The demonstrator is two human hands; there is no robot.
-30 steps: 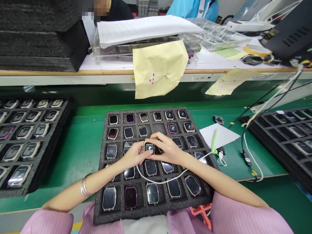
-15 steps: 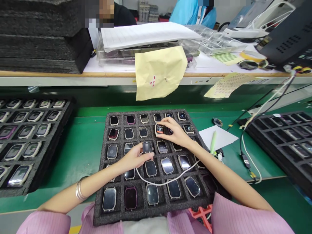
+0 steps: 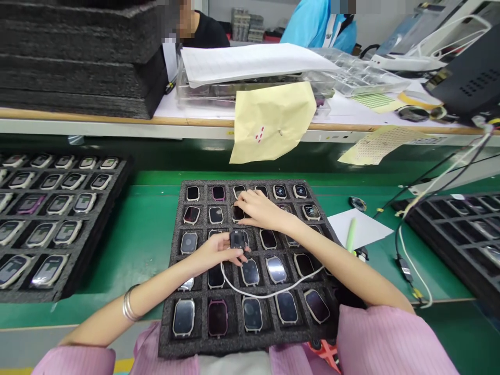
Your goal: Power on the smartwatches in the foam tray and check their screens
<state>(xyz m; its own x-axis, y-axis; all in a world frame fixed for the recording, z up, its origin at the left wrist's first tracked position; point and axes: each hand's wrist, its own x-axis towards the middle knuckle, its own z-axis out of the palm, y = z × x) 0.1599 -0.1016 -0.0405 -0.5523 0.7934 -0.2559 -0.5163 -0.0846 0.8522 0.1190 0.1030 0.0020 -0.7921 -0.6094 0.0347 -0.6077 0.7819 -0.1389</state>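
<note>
A black foam tray [image 3: 203,341] full of smartwatch faces without straps lies in front of me. My left hand [image 3: 226,250] is closed around a small black device [image 3: 237,240] with a white cable [image 3: 269,295], above the middle of the tray. My right hand [image 3: 260,211] reaches across the second row from the back. Its thumb and fingers grip the edges of a dark-screened smartwatch [image 3: 238,213], which sits in or just above its slot. Behind that hand, part of the row is hidden. Two watches at the back right, one a smartwatch [image 3: 300,191], have lit screens.
More watch trays stand left [image 3: 74,260] and right [image 3: 449,245]. A white paper [image 3: 367,229] with a green pen [image 3: 351,234] lies right of the tray. Stacked black foam [image 3: 78,67] and clear boxes [image 3: 203,96] occupy the shelf. Two people are beyond it.
My right hand has let go of a watch with a lit screen and moved left to the neighbouring dark one. My left hand still holds the black device. The view has shifted slightly.
</note>
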